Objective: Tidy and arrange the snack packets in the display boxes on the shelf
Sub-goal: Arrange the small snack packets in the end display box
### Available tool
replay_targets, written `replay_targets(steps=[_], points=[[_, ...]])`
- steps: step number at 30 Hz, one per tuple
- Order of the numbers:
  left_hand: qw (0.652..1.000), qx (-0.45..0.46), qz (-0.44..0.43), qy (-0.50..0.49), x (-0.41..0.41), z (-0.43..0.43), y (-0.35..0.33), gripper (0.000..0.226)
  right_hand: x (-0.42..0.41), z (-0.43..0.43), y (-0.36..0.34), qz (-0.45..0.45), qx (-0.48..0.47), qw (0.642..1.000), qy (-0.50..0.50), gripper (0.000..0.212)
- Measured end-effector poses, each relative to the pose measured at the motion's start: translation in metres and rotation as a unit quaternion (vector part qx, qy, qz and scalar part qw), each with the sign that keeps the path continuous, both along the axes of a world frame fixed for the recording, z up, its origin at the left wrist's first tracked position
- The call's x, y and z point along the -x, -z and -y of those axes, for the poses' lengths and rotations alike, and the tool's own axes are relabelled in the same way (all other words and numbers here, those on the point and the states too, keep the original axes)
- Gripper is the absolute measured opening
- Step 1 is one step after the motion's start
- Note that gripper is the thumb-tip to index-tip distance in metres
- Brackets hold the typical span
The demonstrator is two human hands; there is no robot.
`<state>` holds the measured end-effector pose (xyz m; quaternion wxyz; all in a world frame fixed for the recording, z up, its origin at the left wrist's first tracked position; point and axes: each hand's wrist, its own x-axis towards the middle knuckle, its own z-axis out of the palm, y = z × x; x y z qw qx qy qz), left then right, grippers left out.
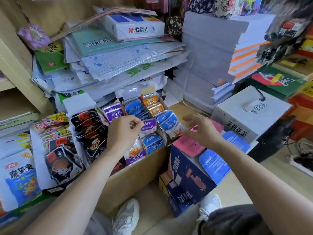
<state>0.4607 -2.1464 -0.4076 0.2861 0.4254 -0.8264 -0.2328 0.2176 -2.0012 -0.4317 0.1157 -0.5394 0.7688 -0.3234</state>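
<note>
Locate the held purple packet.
Centre of the head view: the left hand pinches the purple packet over the display box, left of blue packets.

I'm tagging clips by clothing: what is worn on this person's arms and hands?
Both forearms are bare, no sleeves in view. Neither the left hand nor the right hand is gloved, and no watch or bracelet shows. The right hand is blurred, so rings are uncertain.
</note>
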Motion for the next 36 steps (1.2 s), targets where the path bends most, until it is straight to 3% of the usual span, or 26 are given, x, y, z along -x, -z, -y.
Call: replay_targets(steps=[6, 10, 13, 18, 21, 26, 29, 33, 36], points=[[0.991, -0.083, -0.105, -0.018, 0.0, 0.006, 0.008, 0.011, -0.013, 0.049, -0.005, 0.0, 0.006, 0.999, -0.042, 0.073], [0.983, -0.117, -0.142, -0.013, -0.003, 0.007, 0.009, 0.008, -0.011, 0.059, -0.006, -0.071, -0.003, 0.997, -0.039, 0.049], [0.981, -0.122, -0.152, 0.008, -0.004, 0.004, 0.006, 0.009, -0.005, 0.052, -0.012, -0.065, -0.004, 0.998, -0.026, 0.031], [0.989, -0.085, 0.006, 0.124, -0.014, -0.004, 0.001, 0.006, 0.008, 0.03, -0.026, 0.03, 0.007, 1.0, -0.006, 0.019], [0.983, -0.058, 0.076, 0.155, -0.02, -0.011, 0.003, 0.003, 0.01, 0.02, -0.033, 0.126, 0.064, 0.99, 0.016, 0.015], [0.973, -0.076, 0.135, 0.173, -0.024, -0.012, -0.003, 0.024, 0.009, 0.013, -0.033, 0.268, 0.13, 0.954, 0.008, 0.009], [0.975, -0.087, 0.101, 0.178, -0.02, -0.013, -0.004, 0.03, 0.01, 0.013, -0.031, 0.359, 0.142, 0.922, -0.006, 0.009], [0.985, -0.081, -0.055, 0.144, -0.001, -0.01, -0.01, 0.042, 0.012, 0.011, -0.03, 0.439, 0.117, 0.889, -0.05, 0.014], [0.957, -0.18, -0.085, 0.213, 0.018, -0.01, -0.017, 0.058, 0.008, 0.01, -0.029, 0.468, 0.096, 0.872, -0.1, 0.024]])
